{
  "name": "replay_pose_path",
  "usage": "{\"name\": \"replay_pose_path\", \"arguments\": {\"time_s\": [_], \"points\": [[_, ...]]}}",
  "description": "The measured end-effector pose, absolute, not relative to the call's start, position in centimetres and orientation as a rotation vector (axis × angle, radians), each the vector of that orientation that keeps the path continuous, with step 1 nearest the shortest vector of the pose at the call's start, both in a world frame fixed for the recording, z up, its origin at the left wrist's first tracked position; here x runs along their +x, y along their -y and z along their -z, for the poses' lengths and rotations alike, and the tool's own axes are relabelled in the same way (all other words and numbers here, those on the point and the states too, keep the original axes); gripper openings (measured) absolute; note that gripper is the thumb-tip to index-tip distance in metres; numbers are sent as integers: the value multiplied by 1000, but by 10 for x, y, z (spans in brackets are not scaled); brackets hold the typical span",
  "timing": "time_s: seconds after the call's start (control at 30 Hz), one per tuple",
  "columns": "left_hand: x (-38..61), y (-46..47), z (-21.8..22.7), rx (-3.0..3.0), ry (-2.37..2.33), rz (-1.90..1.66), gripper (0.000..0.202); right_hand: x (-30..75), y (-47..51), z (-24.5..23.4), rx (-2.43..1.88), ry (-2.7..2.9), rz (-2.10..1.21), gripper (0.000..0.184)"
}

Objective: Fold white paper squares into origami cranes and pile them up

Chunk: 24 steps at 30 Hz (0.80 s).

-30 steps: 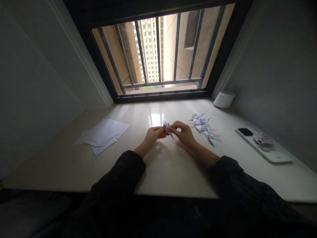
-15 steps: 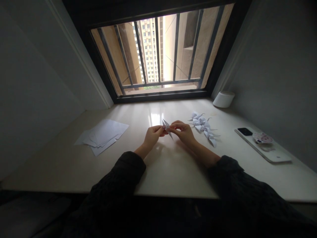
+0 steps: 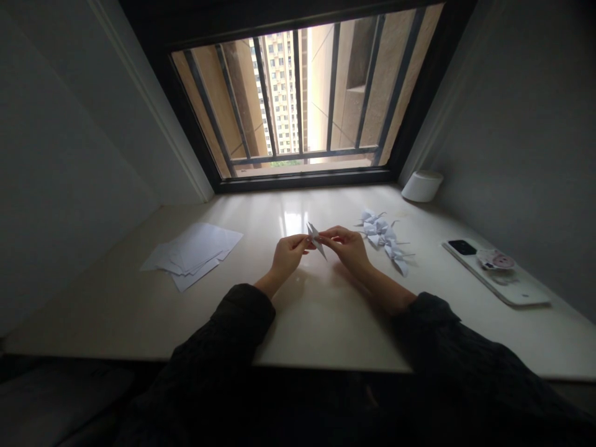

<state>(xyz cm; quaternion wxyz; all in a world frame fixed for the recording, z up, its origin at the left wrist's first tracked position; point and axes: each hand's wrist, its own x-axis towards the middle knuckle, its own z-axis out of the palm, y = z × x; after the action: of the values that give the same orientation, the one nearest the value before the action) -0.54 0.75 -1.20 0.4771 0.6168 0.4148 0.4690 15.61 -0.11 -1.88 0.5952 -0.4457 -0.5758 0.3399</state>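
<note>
A small folded white paper piece (image 3: 316, 238) is held just above the pale table (image 3: 326, 310), near its middle. My left hand (image 3: 287, 254) pinches its left side with closed fingers. My right hand (image 3: 347, 246) pinches its right side, fingers closed too. Both forearms in dark sleeves reach in from the near edge. To the right of my right hand lie several finished white paper cranes (image 3: 383, 237) in a loose group.
A loose stack of white paper sheets (image 3: 193, 253) lies on the left. A white phone (image 3: 496, 272) with a round sticker grip rests at the right. A white round container (image 3: 421, 185) stands in the back right corner. A barred window (image 3: 302, 99) faces me.
The folded paper has been turned slightly and lifted a little between my fingers. Both hands stay in nearly the same place.
</note>
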Motion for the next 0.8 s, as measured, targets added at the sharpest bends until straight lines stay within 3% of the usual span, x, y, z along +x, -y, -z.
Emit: {"name": "replay_pose_path", "arguments": {"time_s": [0.33, 0.8], "points": [[-8, -8, 11, 1629, -1007, -1133, 33, 154, 5, 13, -1115, 1312, -796, 29], [-6, -7, 7, 1468, -1037, -1102, 40, 154, 9, 16, -1015, 1527, -473, 16]]}}
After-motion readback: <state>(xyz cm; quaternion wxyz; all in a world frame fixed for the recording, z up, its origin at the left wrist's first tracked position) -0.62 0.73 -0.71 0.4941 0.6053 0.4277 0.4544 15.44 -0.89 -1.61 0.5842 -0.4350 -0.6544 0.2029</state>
